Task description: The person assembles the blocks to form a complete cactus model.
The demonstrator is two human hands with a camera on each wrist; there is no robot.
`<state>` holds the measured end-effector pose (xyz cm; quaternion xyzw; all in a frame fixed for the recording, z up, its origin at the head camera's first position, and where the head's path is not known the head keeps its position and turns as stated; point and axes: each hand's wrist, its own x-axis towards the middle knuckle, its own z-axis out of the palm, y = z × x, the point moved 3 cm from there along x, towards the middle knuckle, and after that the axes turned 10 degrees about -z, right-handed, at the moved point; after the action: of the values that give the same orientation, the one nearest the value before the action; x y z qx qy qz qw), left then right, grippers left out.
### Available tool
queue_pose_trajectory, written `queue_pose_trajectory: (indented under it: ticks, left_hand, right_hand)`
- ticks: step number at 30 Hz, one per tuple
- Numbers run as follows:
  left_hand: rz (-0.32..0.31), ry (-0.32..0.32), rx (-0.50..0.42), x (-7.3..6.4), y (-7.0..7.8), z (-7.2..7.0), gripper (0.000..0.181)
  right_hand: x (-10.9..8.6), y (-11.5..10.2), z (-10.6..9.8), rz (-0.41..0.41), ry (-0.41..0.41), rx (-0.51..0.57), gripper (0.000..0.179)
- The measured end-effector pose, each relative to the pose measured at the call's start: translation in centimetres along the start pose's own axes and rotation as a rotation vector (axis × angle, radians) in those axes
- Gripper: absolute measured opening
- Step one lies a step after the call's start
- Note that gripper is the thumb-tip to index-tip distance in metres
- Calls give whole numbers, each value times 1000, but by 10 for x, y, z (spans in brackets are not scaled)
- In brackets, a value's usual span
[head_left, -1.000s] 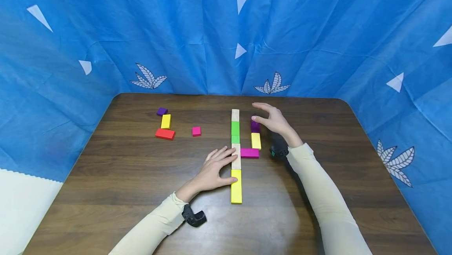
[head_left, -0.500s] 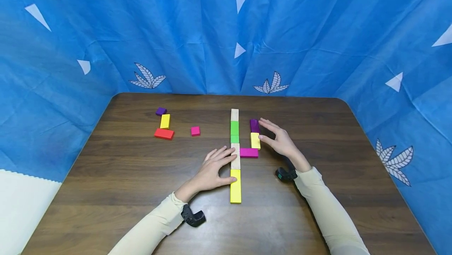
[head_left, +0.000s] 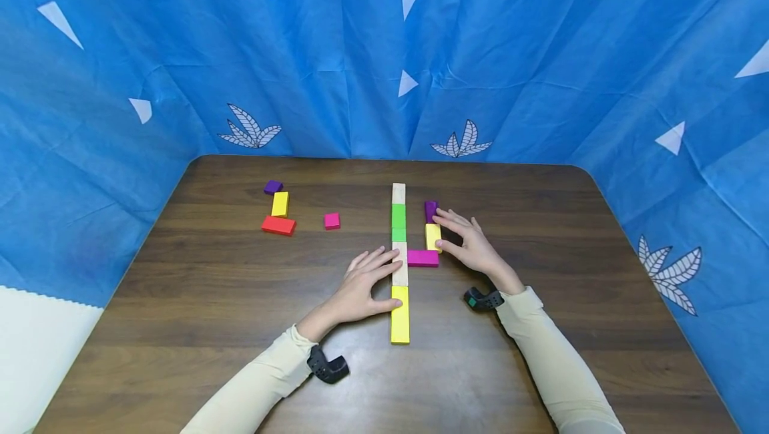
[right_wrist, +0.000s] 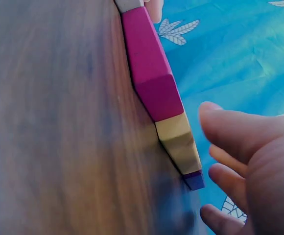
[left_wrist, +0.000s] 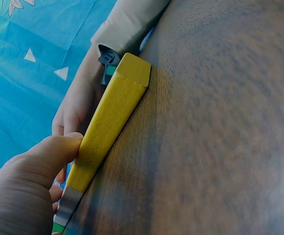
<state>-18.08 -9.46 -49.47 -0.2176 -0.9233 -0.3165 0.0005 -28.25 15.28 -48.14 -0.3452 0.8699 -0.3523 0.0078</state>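
Note:
My left hand [head_left: 360, 290] lies with spread, fairly straight fingers over a plain wooden block [head_left: 403, 278]. Its thumb touches the side of a long yellow block [left_wrist: 103, 127]. These blocks form a straight column with two green blocks [head_left: 399, 215] and another plain block [head_left: 399, 193] at the far end. A magenta block [head_left: 423, 258] juts right from the column. Beyond it a shorter yellow block [head_left: 432, 236] and a purple block [head_left: 430, 210] run away from me. Beside these two is my right hand [head_left: 474, 247], fingers relaxed; the right wrist view shows its thumb apart from them.
To the left lie a red block [head_left: 278, 225], a yellow block [head_left: 280, 204], a small purple block [head_left: 273, 187] and a pink block [head_left: 332, 221]. A blue curtain [head_left: 336, 40] stands behind the brown wooden table [head_left: 198, 287].
My right hand has come back toward me from above the purple block, to the right side of the purple and yellow blocks. The left hand stays where it was.

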Motion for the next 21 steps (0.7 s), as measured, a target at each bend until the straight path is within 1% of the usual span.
queue_pose_trajectory:
  ticks: [3, 7, 10, 13, 15, 18, 21]
  left_hand:
    - [7, 7, 1, 0, 0, 0, 72]
    - [37, 40, 2, 0, 2, -2, 71]
    - [46, 50, -17, 0, 4, -3, 71]
    - [29, 54, -57, 0, 5, -6, 70]
    - [2, 64, -103, 2, 5, -10, 69]
    - [-36, 136, -158, 5, 0, -24, 66]
    - [-78, 258, -180, 10, -10, -45, 63]
  right_hand:
    - [0, 0, 1, -3, -13, -22, 55]
    - [-1, 1, 2, -2, -22, -36, 53]
    - [-2, 2, 2, -2, -26, -38, 53]
    - [-2, 1, 2, -5, -27, -34, 53]
    - [-1, 1, 2, -8, -28, -32, 53]
    - [-1, 0, 2, -12, -28, -30, 53]
    - [-2, 0, 2, -14, -28, -28, 53]
